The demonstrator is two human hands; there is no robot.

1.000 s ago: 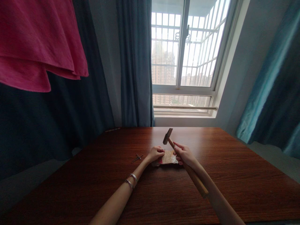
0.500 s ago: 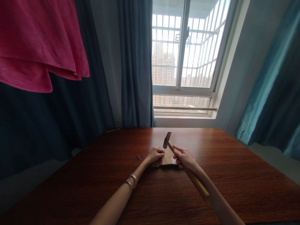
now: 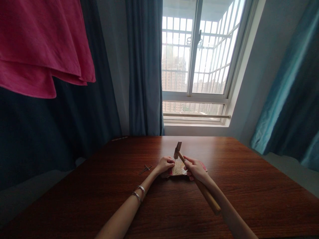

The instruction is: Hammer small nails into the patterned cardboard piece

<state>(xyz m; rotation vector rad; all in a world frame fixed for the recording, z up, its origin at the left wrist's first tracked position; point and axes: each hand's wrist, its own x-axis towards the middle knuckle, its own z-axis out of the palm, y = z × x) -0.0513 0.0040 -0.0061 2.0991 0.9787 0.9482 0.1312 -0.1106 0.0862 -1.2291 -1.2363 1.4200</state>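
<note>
One hammer (image 3: pixel 177 151) has dipped, held by the right hand (image 3: pixel 195 169); the left hand (image 3: pixel 164 164) pinches one nail (image 3: pixel 174 161).

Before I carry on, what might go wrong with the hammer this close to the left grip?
Left grip: it pinches a thin nail right by the head of the hammer, so an off-centre tap might catch the fingertips.

Right grip: it holds the hammer well up the handle, whose long free end lies close to the forearm and could bump it.

Speckled block: it lies on a smooth-looking table and might slide if struck.
</note>
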